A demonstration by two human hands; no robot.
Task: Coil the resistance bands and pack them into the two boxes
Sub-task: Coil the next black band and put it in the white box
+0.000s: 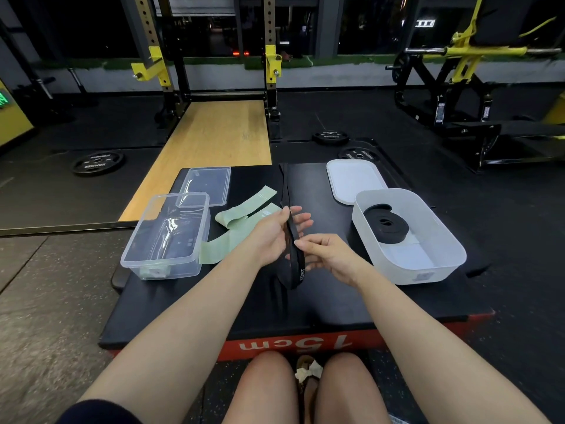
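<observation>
Head view: a clear plastic box point(165, 237) is seen leftmost, green bands point(241, 215) beside it. A black resistance band point(293, 249) is pinched by the left hand point(272, 237) and right hand point(327, 255). A coiled black band point(386, 224) is held in the white box point(428, 270).

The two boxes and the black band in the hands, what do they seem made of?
Clear box: glossy transparent plastic, showing reflections. White box: frosted, translucent plastic, probably. Black band: matte rubber or latex, likely; it bends limply between left hand and right hand.
</observation>
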